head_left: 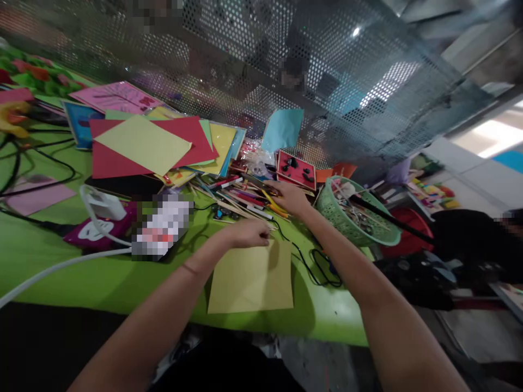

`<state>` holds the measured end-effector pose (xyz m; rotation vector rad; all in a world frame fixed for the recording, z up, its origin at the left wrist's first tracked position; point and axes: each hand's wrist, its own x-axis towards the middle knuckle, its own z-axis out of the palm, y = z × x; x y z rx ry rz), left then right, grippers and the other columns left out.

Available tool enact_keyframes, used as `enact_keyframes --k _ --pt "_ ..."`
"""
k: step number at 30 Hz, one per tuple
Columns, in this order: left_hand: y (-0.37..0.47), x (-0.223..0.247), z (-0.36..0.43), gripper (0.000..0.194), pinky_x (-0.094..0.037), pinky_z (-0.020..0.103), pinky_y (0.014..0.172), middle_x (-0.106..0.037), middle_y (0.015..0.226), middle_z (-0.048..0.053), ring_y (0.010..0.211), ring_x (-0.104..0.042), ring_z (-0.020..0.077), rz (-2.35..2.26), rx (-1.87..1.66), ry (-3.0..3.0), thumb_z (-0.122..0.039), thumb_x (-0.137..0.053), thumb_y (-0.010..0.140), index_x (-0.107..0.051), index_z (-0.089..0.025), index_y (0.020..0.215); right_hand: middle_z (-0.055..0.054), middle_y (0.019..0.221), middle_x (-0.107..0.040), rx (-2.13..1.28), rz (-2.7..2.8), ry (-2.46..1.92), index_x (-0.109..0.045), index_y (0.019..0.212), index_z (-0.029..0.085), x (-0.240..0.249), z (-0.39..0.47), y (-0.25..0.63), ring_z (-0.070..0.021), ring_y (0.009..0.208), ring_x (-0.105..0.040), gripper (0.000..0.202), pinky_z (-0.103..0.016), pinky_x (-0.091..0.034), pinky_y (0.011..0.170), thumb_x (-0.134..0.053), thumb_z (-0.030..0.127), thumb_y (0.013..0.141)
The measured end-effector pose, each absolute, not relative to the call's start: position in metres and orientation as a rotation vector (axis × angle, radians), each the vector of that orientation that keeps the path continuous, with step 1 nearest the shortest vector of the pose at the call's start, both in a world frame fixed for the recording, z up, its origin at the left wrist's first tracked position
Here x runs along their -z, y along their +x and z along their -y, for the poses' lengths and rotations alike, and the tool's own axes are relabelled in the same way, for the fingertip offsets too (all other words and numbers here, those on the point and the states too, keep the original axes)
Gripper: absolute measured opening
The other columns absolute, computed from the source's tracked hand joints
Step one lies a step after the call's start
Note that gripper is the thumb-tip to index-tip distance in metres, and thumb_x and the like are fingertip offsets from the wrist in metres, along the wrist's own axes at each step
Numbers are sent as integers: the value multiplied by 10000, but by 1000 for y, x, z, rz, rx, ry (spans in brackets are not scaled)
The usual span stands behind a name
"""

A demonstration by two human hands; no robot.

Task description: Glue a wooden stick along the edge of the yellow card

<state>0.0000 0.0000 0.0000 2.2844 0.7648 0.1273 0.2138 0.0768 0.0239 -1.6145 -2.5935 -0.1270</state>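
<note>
A pale yellow sheet (pixel 251 280) lies on the green table in front of me. My left hand (pixel 250 234) is at the sheet's far edge, its fingers curled closed; whether anything is between them is hidden. My right hand (pixel 288 197) reaches over the pile of pens and sticks (pixel 245 198) beyond the sheet. Its fingertips are at the pens, near a yellow one (pixel 275 206), and I cannot make out whether they grip anything.
Coloured papers (pixel 143 144) are stacked at the back left. A purple power strip (pixel 85 231) and a phone (pixel 163 226) lie at left. A green basket (pixel 347 220) stands at right, near a black cable (pixel 304 261). Behind rises a perforated metal panel (pixel 261 71).
</note>
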Motion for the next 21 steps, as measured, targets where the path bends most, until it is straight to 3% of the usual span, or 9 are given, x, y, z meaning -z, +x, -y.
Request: enact_keyframes --k 3,5,10,12,16,19,21 --pt "3 1 2 111 -505 298 766 -719 925 39 856 -648 172 -776 -114 2302 -216 -634 925 -720 -167 874 -93 1302 -721 299 2665 -1663 -535 1554 322 -19 -83 200 -271 1119 -682 560 -329 -519 869 -592 339 997" --pt "3 2 2 122 -520 308 784 -726 939 42 880 -660 184 -778 -101 2313 -217 -627 933 -730 -165 894 -94 1252 -720 390 2663 -1683 -547 1541 327 -16 -84 192 -269 1082 -679 541 -318 -500 816 -590 357 1003" --pt "3 4 1 366 -596 455 946 -666 1299 99 1109 -672 235 -770 -31 2322 -415 -650 997 -646 -181 1280 -112 1229 -706 497 2601 -1698 -570 1513 285 -18 -89 181 -270 1055 -658 523 -322 -472 811 -602 324 992" --pt "3 2 1 415 -595 477 967 -637 1358 108 1153 -662 247 -774 -20 2323 -433 -651 997 -616 -193 1335 -116 1248 -695 510 2598 -1691 -571 1509 279 -21 -95 179 -270 1064 -648 525 -326 -465 832 -608 307 986" --pt "2 -1 3 272 -581 403 900 -707 1180 78 1023 -680 213 -787 -29 2325 -381 -637 997 -692 -172 1161 -122 1278 -677 537 2625 -1659 -581 1497 272 -23 -105 177 -277 1117 -624 512 -342 -443 907 -611 288 987" --pt "1 -1 4 148 -489 303 760 -744 969 46 871 -658 188 -798 -80 2323 -281 -620 940 -733 -187 919 -138 1292 -667 563 2655 -1636 -551 1523 252 -19 -106 175 -292 1169 -599 526 -359 -422 960 -599 311 1003" --pt "1 -1 4 138 -435 286 703 -754 932 36 840 -651 186 -803 -105 2320 -266 -620 900 -741 -202 888 -155 1316 -657 593 2688 -1619 -528 1542 241 -16 -104 174 -305 1190 -586 541 -375 -406 986 -592 329 1012"
